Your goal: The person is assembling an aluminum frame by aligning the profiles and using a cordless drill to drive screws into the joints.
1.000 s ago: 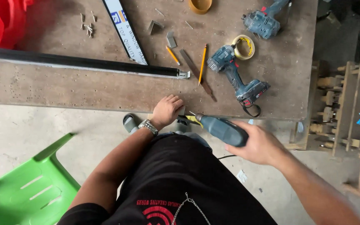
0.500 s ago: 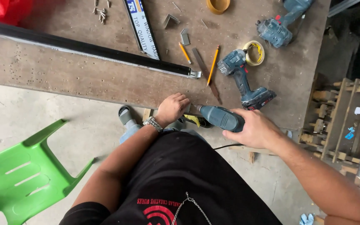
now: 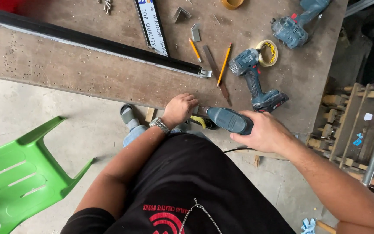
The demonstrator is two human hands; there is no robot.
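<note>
A teal-blue power drill [image 3: 229,119] is gripped in the right hand [image 3: 262,131], fingers wrapped fully round its body, and is held level at the near edge of the worn brown wooden worktop [image 3: 66,69]. The left hand [image 3: 179,108] is curled at that same edge just before the drill's nose — whether anything is pinched in it cannot be told. A second cordless drill [image 3: 256,78] is laid near the right edge, beside a roll of yellow tape [image 3: 268,52]. A long black metal bar [image 3: 91,41] is stretched across the worktop.
</note>
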